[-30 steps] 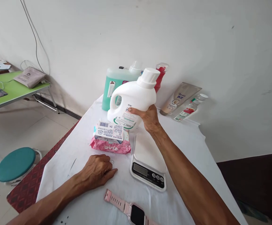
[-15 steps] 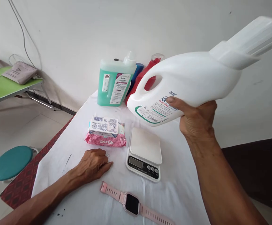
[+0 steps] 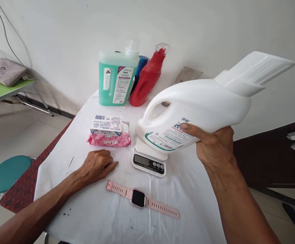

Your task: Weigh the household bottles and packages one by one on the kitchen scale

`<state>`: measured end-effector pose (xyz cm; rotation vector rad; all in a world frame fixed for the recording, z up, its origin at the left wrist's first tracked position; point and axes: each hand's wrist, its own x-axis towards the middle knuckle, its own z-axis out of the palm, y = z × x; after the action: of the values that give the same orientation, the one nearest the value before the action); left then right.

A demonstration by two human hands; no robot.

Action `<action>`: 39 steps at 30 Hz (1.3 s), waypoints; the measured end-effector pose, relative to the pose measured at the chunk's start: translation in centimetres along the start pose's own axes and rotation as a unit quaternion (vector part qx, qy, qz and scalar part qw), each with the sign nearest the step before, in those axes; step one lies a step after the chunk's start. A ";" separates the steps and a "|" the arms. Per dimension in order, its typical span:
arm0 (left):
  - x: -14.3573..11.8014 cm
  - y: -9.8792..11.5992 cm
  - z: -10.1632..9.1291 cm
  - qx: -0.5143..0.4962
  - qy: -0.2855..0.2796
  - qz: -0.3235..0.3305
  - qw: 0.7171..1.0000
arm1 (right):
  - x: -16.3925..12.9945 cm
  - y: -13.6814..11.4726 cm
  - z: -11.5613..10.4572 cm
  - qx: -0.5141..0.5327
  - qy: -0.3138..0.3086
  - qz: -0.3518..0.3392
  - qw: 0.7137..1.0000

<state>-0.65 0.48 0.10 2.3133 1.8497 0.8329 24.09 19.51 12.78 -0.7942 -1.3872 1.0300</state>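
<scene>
Hands at work over a counter [image 3: 91, 217] draped in white cloth, seen from the person's own head. The right hand [image 3: 215, 147], at about 3 o'clock in the view, is closed around the underside of a white jug [image 3: 200, 108], thumb pressed on its label. The jug is lifted clear of the counter and tipped almost flat, base toward 9 o'clock, capped neck toward 2 o'clock. Its base hangs just above a scale [image 3: 149, 162] at the centre, whose platform is mostly hidden behind it; I cannot tell whether they touch. The cap is on.

Judging by this, the jug is up off the counter and over the scale, but not yet set down on it; the display shows no readable figure.

The left hand [image 3: 98, 165] lies at 8 o'clock, palm down on the cloth, fingers loosely curled, holding nothing. Its forearm runs in from the lower left. The right forearm rises steeply from the lower right.

Just beyond the left hand, toward 11 o'clock, a white box [image 3: 106, 124] sits on a pink pack [image 3: 109, 139]. A pink watch [image 3: 139, 198] lies flat at 6 o'clock. At 12 o'clock, against the wall, stand a green jug [image 3: 114, 81] and a red bottle [image 3: 147, 81].
</scene>
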 end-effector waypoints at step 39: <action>0.8 0.1 -0.5 0.010 -0.002 -0.011 1.000 | -6.0 11.6 -9.0 -0.117 0.064 0.129 0.983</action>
<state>-0.66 1.00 0.84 2.3003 1.8859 0.8108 32.31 19.59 -0.74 -1.2202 -1.3329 1.0035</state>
